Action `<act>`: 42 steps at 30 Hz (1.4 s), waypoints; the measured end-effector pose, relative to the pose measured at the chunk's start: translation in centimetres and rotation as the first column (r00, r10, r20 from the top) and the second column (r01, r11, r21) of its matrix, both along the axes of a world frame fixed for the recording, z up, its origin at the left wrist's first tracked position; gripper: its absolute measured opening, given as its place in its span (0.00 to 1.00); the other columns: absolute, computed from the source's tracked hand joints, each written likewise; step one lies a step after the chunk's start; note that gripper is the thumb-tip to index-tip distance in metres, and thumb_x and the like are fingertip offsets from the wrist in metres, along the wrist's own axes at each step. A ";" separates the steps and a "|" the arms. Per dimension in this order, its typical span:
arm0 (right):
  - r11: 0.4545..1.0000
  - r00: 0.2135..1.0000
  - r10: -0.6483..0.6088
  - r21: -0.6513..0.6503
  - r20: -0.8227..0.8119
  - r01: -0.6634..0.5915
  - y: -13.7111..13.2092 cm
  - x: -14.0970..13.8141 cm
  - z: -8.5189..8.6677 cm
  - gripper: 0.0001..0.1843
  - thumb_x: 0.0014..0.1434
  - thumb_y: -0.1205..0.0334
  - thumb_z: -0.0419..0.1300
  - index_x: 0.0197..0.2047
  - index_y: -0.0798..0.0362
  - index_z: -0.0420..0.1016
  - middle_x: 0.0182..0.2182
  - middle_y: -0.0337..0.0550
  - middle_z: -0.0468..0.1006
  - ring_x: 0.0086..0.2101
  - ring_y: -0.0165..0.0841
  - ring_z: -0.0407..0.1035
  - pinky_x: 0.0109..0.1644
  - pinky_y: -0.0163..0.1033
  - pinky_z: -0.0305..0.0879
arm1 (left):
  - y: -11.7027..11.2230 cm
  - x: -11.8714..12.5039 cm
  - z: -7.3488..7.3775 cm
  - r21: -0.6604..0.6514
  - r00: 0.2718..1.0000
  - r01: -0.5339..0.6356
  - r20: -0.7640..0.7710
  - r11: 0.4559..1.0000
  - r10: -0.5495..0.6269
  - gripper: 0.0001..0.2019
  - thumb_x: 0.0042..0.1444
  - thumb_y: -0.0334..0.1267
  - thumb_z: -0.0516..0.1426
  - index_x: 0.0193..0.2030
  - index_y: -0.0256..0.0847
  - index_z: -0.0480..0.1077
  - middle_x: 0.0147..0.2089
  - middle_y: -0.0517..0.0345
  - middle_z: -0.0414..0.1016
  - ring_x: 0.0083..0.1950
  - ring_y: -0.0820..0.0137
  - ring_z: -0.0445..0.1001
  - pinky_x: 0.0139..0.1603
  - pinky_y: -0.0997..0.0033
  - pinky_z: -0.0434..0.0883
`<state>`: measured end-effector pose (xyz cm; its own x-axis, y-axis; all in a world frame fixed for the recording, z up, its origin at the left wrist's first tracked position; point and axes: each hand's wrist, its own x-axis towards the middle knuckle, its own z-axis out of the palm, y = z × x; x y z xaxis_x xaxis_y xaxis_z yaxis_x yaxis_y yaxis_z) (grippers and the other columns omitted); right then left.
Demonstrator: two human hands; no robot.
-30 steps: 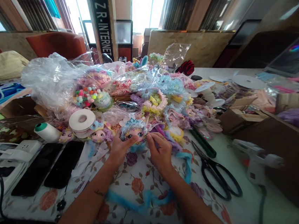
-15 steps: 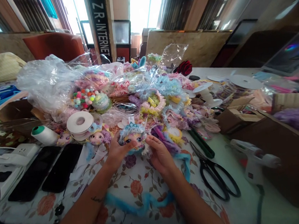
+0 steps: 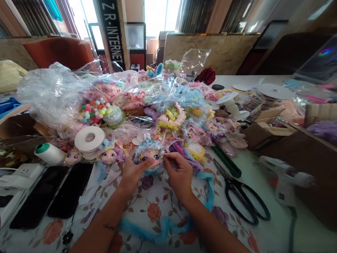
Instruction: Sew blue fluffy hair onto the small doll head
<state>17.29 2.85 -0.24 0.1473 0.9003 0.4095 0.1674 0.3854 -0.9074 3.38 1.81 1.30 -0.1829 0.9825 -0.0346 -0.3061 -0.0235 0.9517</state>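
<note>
In the head view, my left hand (image 3: 132,171) grips a doll head (image 3: 151,147) by its left side, the thumb lying across the face. The doll head has pale blue frilly hair, large eyes and a small blue crown on top. My right hand (image 3: 180,178) is closed in a pinch at the doll head's right edge; what lies between its fingertips is too small to make out. Below the hands, a fluffy blue strip (image 3: 163,232) trails over the flowered cloth (image 3: 142,220). Purple and yellow soft pieces (image 3: 195,152) lie just beyond my right hand.
Black-handled scissors (image 3: 243,197) and a white glue gun (image 3: 283,179) lie to the right, beside a cardboard box (image 3: 309,164). Two dark phones (image 3: 70,189), a thread spool (image 3: 49,154) and a ribbon roll (image 3: 90,139) are on the left. Frilly pieces and plastic bags (image 3: 51,90) are heaped behind.
My right hand has turned, its fingers now curled tighter at the doll head's right edge. A whitish bit beneath those fingers no longer shows. My left hand keeps its grip.
</note>
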 end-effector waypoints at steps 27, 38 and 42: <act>0.919 0.812 0.350 -0.004 0.467 -0.394 -2.2 -2.4 -2.5 0.48 0.57 0.60 0.58 0.71 0.52 0.31 0.67 0.56 0.47 0.65 0.47 0.46 0.64 0.57 0.53 | 0.9 -1.2 -1.0 0.049 0.969 -0.229 0.109 0.972 0.223 0.26 0.38 0.39 0.69 0.45 0.37 0.71 0.36 0.56 0.77 0.33 0.70 0.76 0.36 0.72 0.72; 0.994 0.984 0.063 -0.080 -0.169 -0.078 1.0 2.9 1.0 0.13 0.54 0.54 0.63 0.41 0.50 0.73 0.39 0.46 0.77 0.43 0.40 0.72 0.52 0.49 0.67 | 1.2 -2.8 -1.0 0.073 0.992 -0.070 -0.104 0.995 0.077 0.29 0.34 0.37 0.71 0.47 0.43 0.71 0.44 0.55 0.76 0.44 0.64 0.75 0.37 0.73 0.73; 0.891 0.882 0.422 -0.082 -0.207 -0.446 1.6 2.6 1.5 0.39 0.41 0.59 0.73 0.56 0.44 0.64 0.54 0.45 0.70 0.55 0.41 0.65 0.58 0.46 0.63 | 0.6 -2.2 -0.4 0.147 0.975 0.065 -0.221 0.987 -0.032 0.29 0.34 0.37 0.71 0.47 0.42 0.71 0.42 0.56 0.75 0.45 0.63 0.73 0.41 0.71 0.72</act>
